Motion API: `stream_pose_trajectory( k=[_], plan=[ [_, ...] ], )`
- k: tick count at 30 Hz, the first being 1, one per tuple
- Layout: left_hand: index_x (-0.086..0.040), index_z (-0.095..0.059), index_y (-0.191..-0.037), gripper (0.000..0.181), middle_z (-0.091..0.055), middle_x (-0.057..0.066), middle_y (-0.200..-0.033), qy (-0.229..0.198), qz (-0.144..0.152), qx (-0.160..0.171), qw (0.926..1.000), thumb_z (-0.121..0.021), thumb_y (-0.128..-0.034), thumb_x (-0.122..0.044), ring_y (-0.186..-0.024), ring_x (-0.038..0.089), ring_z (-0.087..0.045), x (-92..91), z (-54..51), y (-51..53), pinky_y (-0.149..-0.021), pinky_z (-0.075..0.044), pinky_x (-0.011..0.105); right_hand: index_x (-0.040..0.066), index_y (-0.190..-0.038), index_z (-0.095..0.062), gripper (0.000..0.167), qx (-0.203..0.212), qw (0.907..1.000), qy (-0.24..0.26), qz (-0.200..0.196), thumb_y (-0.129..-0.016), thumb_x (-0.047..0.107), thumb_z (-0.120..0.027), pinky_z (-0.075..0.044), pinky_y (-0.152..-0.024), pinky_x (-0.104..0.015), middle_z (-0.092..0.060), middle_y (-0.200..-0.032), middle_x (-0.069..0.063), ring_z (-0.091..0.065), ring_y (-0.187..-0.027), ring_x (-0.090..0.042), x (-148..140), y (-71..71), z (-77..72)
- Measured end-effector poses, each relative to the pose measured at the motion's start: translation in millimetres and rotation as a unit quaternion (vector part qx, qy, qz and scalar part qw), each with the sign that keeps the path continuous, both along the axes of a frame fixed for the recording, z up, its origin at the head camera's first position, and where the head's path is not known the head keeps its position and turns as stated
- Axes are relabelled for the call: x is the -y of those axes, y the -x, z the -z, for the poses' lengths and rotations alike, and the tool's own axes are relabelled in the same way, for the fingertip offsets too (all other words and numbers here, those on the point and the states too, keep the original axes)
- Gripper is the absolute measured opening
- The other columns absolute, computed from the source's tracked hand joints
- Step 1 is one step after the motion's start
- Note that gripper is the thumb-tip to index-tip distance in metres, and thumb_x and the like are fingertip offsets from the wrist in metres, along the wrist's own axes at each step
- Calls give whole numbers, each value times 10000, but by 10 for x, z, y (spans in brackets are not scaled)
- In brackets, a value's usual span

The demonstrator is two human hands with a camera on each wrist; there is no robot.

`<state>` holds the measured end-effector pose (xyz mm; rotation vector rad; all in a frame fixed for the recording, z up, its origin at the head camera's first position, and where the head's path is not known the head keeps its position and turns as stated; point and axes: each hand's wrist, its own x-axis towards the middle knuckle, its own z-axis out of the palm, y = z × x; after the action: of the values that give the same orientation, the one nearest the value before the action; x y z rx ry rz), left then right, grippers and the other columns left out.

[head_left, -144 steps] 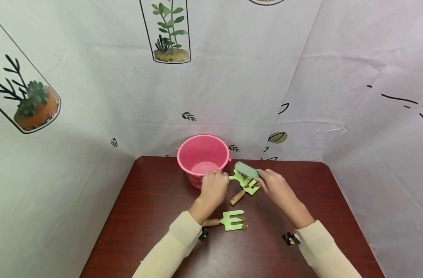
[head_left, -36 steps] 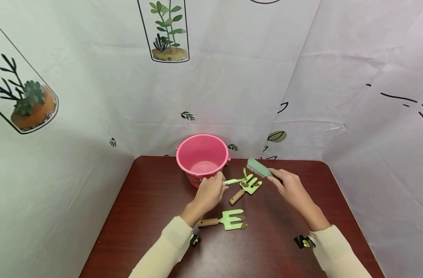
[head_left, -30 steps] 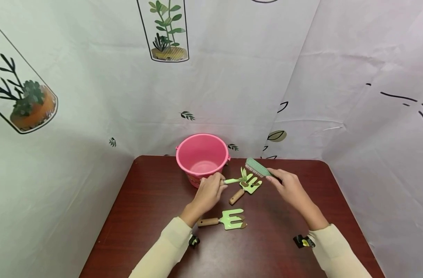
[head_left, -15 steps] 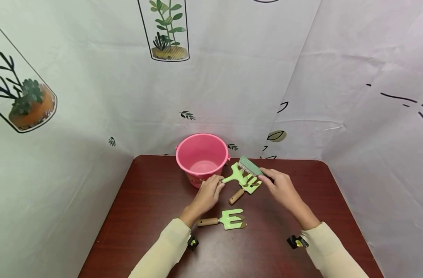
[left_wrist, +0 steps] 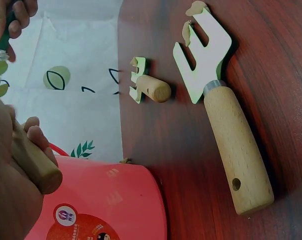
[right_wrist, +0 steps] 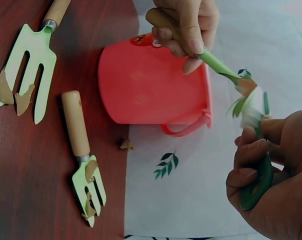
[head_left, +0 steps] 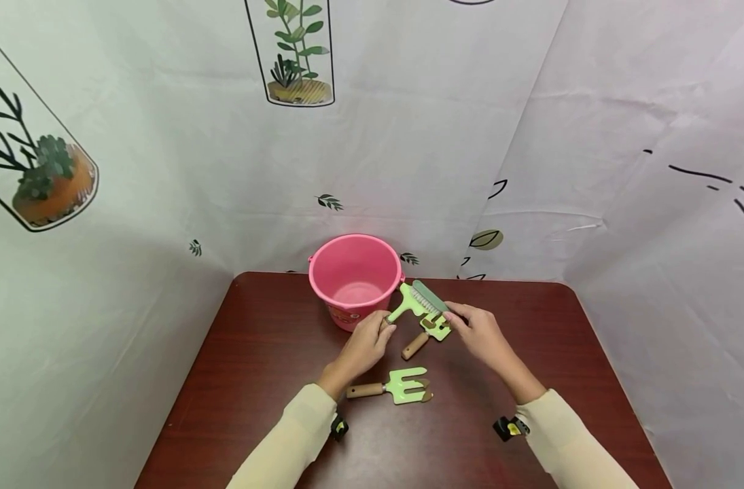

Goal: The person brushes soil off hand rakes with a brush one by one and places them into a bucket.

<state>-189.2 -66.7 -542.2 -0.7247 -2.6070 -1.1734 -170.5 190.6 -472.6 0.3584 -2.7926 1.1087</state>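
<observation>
My left hand (head_left: 361,345) grips the wooden handle of a small green garden rake (head_left: 405,303), raised in front of the bucket. In my right hand (head_left: 483,337) is a green scrub brush (head_left: 431,297), its pale bristles against the rake's head. The right wrist view shows fingers curled round the brush handle (right_wrist: 258,187); a brown patch shows on the rake head there. Below the brush lies a small green hand fork (head_left: 435,328), partly covered in the head view. Nearer to me lies a larger hand fork (head_left: 402,386). Brown clumps stick to both forks' tines.
A pink bucket (head_left: 358,272) stands upright at the back of the dark red table (head_left: 249,380), close to the patterned cloth wall (head_left: 225,136). In the right wrist view a brown crumb (right_wrist: 126,144) lies near the table's back edge.
The rake has turned in my left hand, so its head now shows broadside. My right hand has brought the brush left and down onto the rake's head. Both forks stay put.
</observation>
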Motion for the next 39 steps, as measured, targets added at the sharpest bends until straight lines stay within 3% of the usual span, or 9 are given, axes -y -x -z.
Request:
stream_pose_trajectory(
  k=[5, 12, 20, 22, 34, 39],
  plan=[
    [-24, -590, -1160, 181, -512, -15, -819, -20, -7, -124, 9999, -645, -1013, -115, -744, 84, -477, 6, 13, -6, -690, -451, 248, -1, -1348, -657, 365, 389, 9992, 111, 29, -1052, 203, -597, -440, -654, -309, -698, -932, -111, -538, -722, -149, -5, 3, 12],
    [-36, -608, -1107, 125, -522, -3, -864, 32, -88, -299, 9995, -630, -1021, -124, -787, 101, -496, -13, 6, -9, -721, -472, 275, 12, -1352, -658, 365, 447, 9988, 176, 0, -1047, 207, -605, -412, -612, -281, -646, -843, -74, -486, -654, -134, 0, 3, 12],
    [-36, -630, -1123, 140, -542, 19, -895, -45, -181, -749, 9970, -654, -999, -95, -815, 129, -514, -16, 16, -18, -734, -491, 298, -4, -1335, -669, 360, 431, 9988, 186, 137, -1037, 193, -623, -440, -651, -301, -738, -1008, -124, -562, -758, -165, -48, 8, 63],
    [-33, -631, -1118, 146, -539, 18, -888, -73, -163, -823, 9964, -669, -983, -73, -809, 130, -511, -16, 29, -16, -729, -489, 295, -2, -1332, -672, 356, 480, 9985, 206, 159, -1037, 190, -624, -436, -639, -296, -734, -977, -133, -558, -741, -166, -61, 5, 83],
    [-1, -640, -1154, 179, -552, 30, -889, -207, -51, -820, 9964, -659, -988, -64, -805, 134, -522, -16, 30, -39, -726, -492, 289, 13, -1311, -693, 345, 444, 9987, 114, 224, -1031, 205, -634, -462, -669, -309, -761, -1054, -156, -593, -774, -163, -140, -8, 175],
    [8, -634, -1148, 184, -550, 32, -881, -340, -19, -1072, 9937, -667, -973, -35, -811, 138, -524, -34, -2, -36, -729, -489, 287, 11, -1320, -686, 354, 672, 9972, 44, 315, -1035, 213, -627, -493, -696, -343, -751, -1161, -189, -640, -833, -181, -212, -25, 252]
  ],
)
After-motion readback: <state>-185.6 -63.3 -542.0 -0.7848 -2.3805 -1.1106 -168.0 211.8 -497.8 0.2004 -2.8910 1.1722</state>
